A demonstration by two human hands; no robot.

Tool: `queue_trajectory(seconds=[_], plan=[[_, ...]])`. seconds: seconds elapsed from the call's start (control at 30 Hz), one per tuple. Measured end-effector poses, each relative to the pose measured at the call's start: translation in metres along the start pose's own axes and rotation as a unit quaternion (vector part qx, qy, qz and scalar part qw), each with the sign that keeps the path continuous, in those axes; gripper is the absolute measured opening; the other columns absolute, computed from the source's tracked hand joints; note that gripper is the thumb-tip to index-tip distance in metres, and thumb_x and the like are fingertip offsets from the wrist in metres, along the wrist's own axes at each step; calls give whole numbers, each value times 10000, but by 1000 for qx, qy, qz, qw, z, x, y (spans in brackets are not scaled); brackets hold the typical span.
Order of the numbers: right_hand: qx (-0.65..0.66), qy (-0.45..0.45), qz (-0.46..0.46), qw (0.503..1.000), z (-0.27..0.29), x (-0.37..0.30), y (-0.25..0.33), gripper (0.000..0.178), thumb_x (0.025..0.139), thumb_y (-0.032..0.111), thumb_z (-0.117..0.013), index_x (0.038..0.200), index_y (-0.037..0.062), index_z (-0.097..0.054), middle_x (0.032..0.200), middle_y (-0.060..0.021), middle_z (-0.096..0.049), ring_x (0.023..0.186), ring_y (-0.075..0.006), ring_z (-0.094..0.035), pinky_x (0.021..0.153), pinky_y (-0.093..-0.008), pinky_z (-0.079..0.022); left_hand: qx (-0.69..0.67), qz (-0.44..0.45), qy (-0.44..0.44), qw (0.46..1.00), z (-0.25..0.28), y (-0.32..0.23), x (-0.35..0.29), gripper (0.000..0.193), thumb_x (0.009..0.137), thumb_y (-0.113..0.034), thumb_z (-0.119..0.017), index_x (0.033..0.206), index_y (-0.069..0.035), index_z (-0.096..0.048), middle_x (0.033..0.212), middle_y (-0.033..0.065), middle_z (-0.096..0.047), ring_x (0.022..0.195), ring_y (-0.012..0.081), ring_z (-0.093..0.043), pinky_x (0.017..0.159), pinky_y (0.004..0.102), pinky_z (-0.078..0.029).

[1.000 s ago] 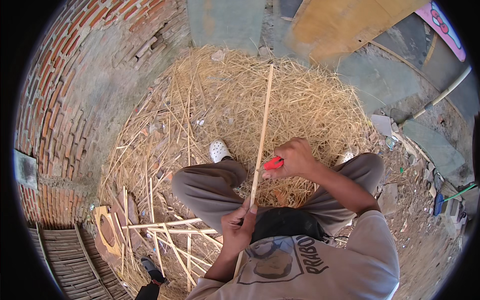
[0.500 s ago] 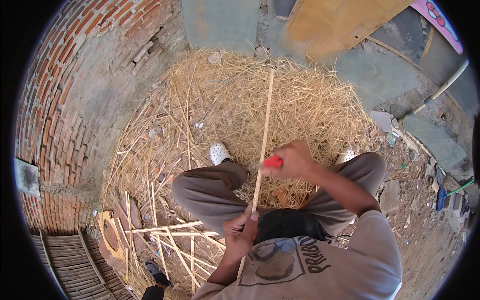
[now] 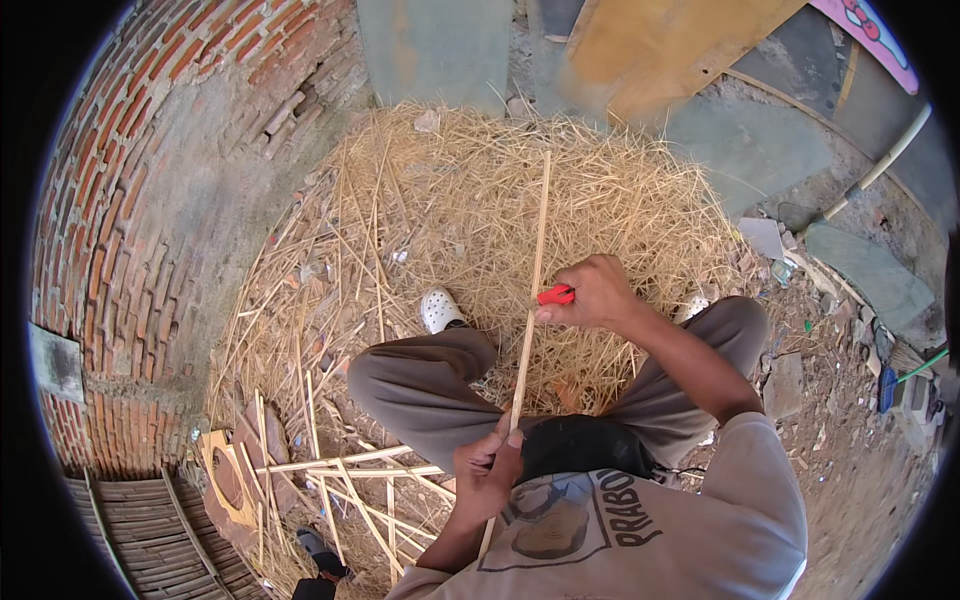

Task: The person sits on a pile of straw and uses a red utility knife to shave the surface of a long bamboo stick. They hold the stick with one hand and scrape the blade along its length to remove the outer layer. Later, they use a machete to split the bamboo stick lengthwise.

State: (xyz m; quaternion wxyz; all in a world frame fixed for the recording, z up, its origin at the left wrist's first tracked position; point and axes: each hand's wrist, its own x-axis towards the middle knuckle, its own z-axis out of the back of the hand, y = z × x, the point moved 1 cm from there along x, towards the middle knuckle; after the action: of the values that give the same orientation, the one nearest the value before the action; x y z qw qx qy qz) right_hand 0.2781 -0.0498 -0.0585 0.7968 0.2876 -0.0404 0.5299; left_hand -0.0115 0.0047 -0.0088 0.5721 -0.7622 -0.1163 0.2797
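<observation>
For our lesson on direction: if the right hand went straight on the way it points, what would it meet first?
Pointing leftward, the right hand would likely meet the long pale wooden strip first; whether the two touch is unclear.

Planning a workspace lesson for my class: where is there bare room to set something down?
The barest patch is the dirt at lower right, between the right sleeve and the grey blocks, though not spotless. Crowded: lower left, with crossed wooden strips, and ahead, where straw spreads beyond the right hand.
</observation>
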Motion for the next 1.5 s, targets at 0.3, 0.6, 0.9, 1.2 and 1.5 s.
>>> queue_trajectory(seconds=[0.3, 0.6, 0.9, 1.2, 1.5], plan=[[-44, -33, -32, 998, 1, 15, -18, 746, 647, 839, -584, 534, 103, -602, 448, -45, -518, 399, -232, -528, 425, -362, -411, 41, 14, 5, 999, -1, 0, 5, 336, 984, -67, -516, 1310, 5, -551, 624, -95, -429, 523, -16, -327, 473, 170, -238], [-95, -33, -139, 985, 20, 32, -68, 791, 700, 863, -496, 604, 95, -661, 476, -78, -532, 515, -251, -596, 476, -378, -444, 37, 37, 38, 998, 0, 6, -16, 329, 982, -69, -513, 1301, -4, -563, 620, -61, -470, 527, 13, -376, 494, 191, -300], [-11, -93, -365, 926, 41, 35, -134, 814, 795, 841, -379, 568, 94, -608, 468, -57, -509, 474, -216, -540, 459, -365, -422, 158, -12, 51, 986, 10, 5, -50, 283, 945, -10, -569, 1221, 34, -613, 664, -89, -479, 601, -15, -374, 528, 154, -277], [39, -13, 87, 995, 8, -19, 56, 668, 658, 779, -652, 501, 135, -563, 444, -18, -505, 386, -188, -519, 406, -332, -424, 112, -33, -41, 992, 9, -6, -16, 324, 945, -5, -557, 1267, 25, -584, 665, -112, -467, 595, -16, -361, 519, 152, -282], [5, -67, 105, 992, 8, -7, 43, 704, 577, 796, -675, 483, 120, -504, 457, -23, -484, 403, -219, -508, 437, -349, -412, 193, -102, -36, 975, 2, -18, 0, 336, 945, -23, -561, 1277, 30, -570, 643, -90, -443, 604, -2, -378, 526, 164, -318]])
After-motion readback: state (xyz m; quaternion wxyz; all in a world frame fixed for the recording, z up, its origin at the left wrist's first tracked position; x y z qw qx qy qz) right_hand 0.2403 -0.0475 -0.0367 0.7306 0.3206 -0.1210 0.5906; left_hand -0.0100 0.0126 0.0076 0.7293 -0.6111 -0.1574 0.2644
